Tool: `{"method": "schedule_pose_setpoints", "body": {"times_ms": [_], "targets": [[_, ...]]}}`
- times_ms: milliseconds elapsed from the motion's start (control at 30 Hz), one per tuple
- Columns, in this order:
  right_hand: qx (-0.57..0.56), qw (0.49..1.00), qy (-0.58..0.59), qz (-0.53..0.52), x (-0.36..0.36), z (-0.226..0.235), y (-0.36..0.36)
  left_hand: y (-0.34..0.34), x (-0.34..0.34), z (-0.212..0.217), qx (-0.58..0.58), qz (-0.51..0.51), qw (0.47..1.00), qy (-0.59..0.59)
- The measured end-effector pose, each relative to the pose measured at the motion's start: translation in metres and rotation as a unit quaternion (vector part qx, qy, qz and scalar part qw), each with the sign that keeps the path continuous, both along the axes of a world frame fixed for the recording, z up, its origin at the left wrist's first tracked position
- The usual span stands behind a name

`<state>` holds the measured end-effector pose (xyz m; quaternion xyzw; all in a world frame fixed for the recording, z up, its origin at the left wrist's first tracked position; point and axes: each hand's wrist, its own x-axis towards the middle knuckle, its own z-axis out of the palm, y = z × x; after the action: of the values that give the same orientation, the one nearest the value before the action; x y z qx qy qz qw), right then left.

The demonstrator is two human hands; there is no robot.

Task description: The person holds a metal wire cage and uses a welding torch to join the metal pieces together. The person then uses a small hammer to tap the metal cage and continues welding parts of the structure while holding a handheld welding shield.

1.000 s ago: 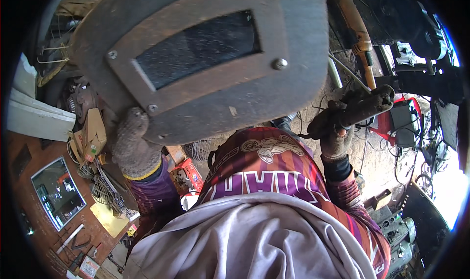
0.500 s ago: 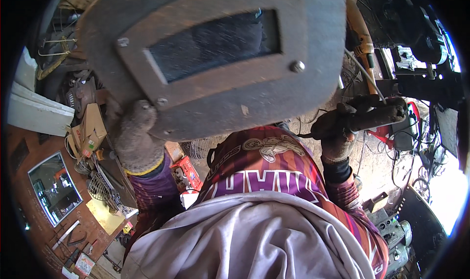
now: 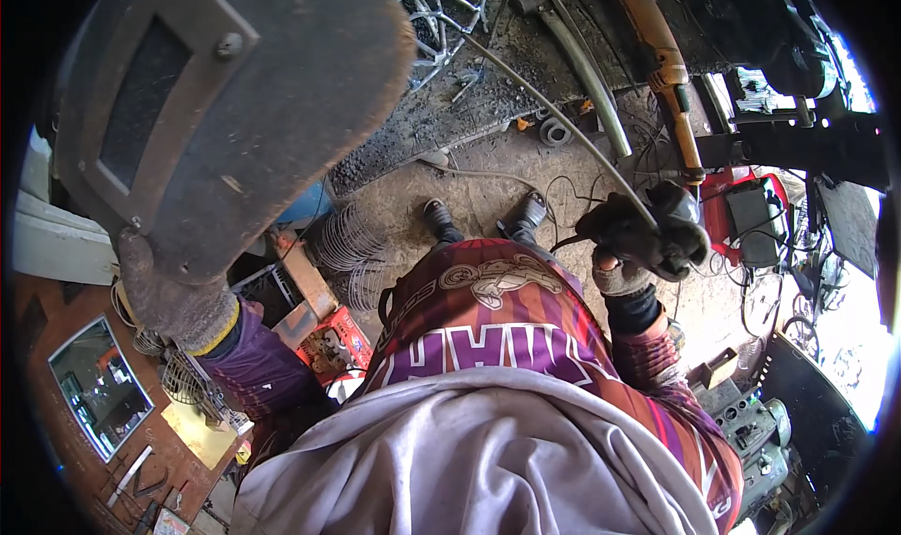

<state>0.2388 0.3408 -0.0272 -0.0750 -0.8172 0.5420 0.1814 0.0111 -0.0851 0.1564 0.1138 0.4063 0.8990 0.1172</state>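
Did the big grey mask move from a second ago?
Yes. The welding mask, gripped by the gloved left hand, swung to the person's left, uncovering the wire fan guard and the ground ahead.

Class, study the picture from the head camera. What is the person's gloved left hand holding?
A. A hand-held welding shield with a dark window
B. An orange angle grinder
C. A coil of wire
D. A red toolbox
A. The left hand is closed on the bottom of the grey welding shield, which it holds raised, while the right hand grips a dark electrode holder with a thin rod.
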Motion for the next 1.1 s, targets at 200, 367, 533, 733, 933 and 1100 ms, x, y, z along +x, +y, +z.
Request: {"method": "schedule_pose_setpoints", "body": {"times_ms": [200,367,533,733,933,1100], "targets": [[-0.01,0.999,-0.03,0.008,-0.006,0.021,-0.007,0.003,0.002,-0.017,-0.186,0.299,0.933,-0.08],[-0.488,0.87,-0.062,-0.037,-0.004,0.016,-0.01,0.011,0.007,-0.019,-0.116,0.098,0.988,-0.002],[-0.046,0.998,0.01,-0.043,-0.021,0.023,-0.014,0.047,0.019,-0.013,-0.017,-0.085,0.996,-0.017],[0.111,0.992,0.02,-0.059,-0.023,0.034,-0.017,0.061,0.022,-0.019,-0.088,-0.038,0.994,0.057],[0.013,0.999,-0.019,-0.027,-0.007,0.016,-0.004,0.059,0.033,-0.02,-0.138,0.044,0.989,0.027],[0.087,0.996,-0.031,0.017,0.005,-0.004,0.007,0.059,0.036,-0.022,-0.164,0.072,0.984,0.013]]}}
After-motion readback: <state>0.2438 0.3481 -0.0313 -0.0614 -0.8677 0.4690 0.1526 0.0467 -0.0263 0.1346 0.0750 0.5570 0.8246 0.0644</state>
